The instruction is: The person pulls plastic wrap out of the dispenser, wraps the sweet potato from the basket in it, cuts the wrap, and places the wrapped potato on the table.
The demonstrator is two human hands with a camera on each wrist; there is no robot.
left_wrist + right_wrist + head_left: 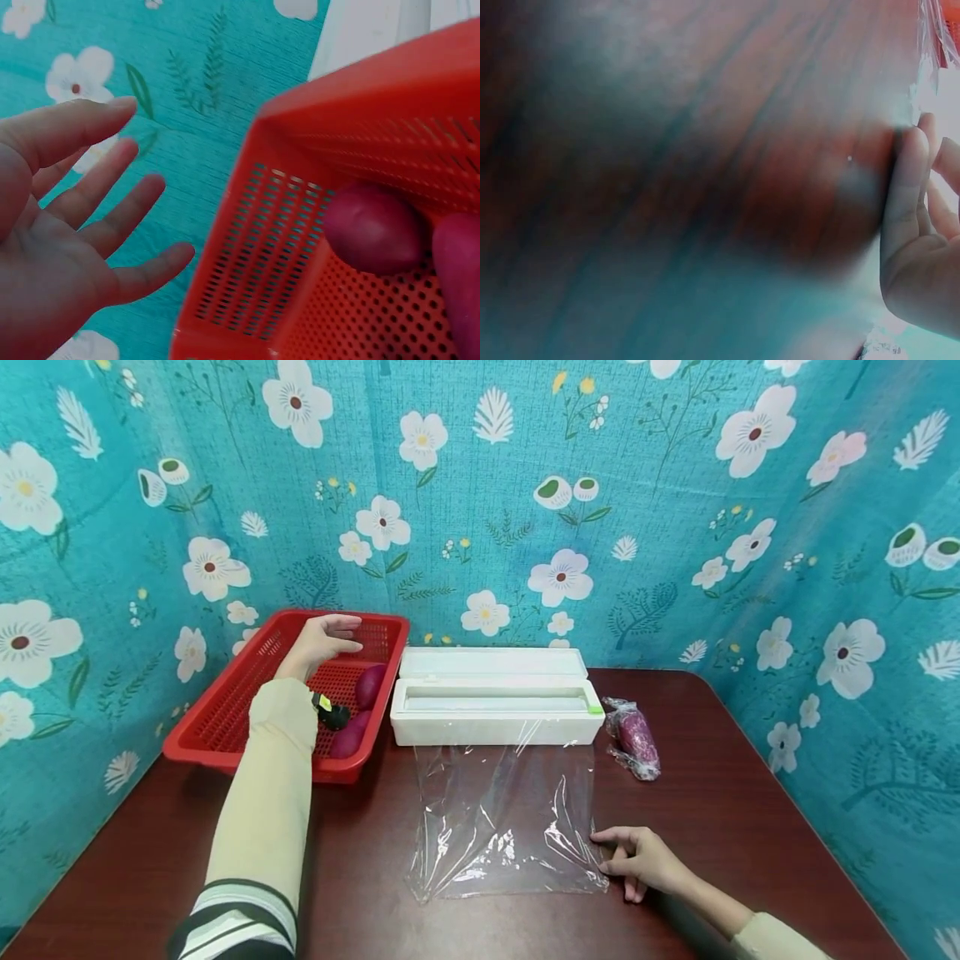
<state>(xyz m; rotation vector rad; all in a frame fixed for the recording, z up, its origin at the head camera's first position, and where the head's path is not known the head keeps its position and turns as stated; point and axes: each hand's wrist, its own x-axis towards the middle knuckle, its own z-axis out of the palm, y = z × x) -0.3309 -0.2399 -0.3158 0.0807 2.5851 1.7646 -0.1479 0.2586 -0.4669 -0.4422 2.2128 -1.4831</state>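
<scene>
My left hand (318,643) is raised over the red plastic basket (187,752), fingers spread loosely and holding nothing in the left wrist view. Inside the basket lie smooth purple-red oblong pieces (375,229) that look like sweet potatoes. A sheet of clear plastic film (502,818) stretches from a white film box (495,731) towards the front of the table. At the sheet's front right edge, my right hand (645,864) touches the film with thumb and fingers extended. The right wrist view shows these fingertips (911,146) beside the film's edge.
One purple piece wrapped in film (637,739) lies right of the box. The box's lid (491,662) stands open at the back, and a green piece (595,710) sits at its right end. A blue flowered cloth (480,527) hangs behind the brown table (750,793).
</scene>
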